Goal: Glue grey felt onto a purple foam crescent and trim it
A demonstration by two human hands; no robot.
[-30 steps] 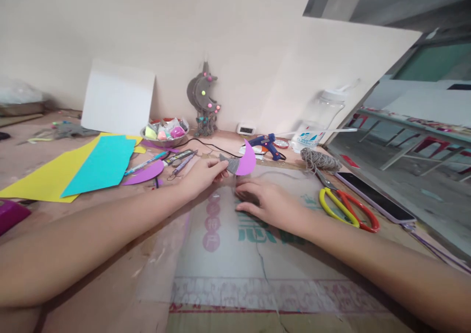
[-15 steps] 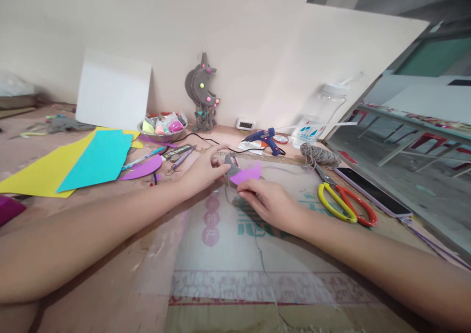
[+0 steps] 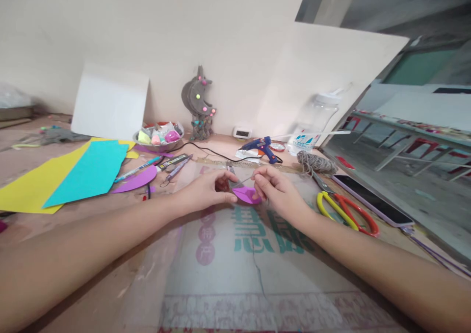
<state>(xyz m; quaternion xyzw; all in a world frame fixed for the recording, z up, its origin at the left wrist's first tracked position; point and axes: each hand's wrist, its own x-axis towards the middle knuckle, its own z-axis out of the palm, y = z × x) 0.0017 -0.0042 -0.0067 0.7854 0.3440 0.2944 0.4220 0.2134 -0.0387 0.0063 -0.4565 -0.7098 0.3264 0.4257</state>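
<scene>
A small purple piece (image 3: 246, 194) with grey yarn across it is between my hands, above a printed plastic sheet (image 3: 228, 274). My left hand (image 3: 211, 188) curves at the left end of the piece, thumb and fingers around its grey part, which is mostly hidden. Thumb and forefinger of my right hand (image 3: 274, 188) pinch a thin grey strand of yarn over the piece's right side. The other fingers of that hand are by the purple edge.
Scissors (image 3: 346, 210), a phone (image 3: 373, 199) and a yarn bundle (image 3: 316, 163) lie right. Behind are a glue gun (image 3: 263, 148), bottle (image 3: 312, 122) and bowl (image 3: 158, 145). Yellow (image 3: 29, 188) and turquoise sheets (image 3: 88, 173) lie left; a grey moon ornament (image 3: 198, 97) leans on the wall.
My right hand has risen slightly from the purple piece's lower edge and now pinches yarn. The purple piece has tilted and sits lower in view. The camera view has shifted a little.
</scene>
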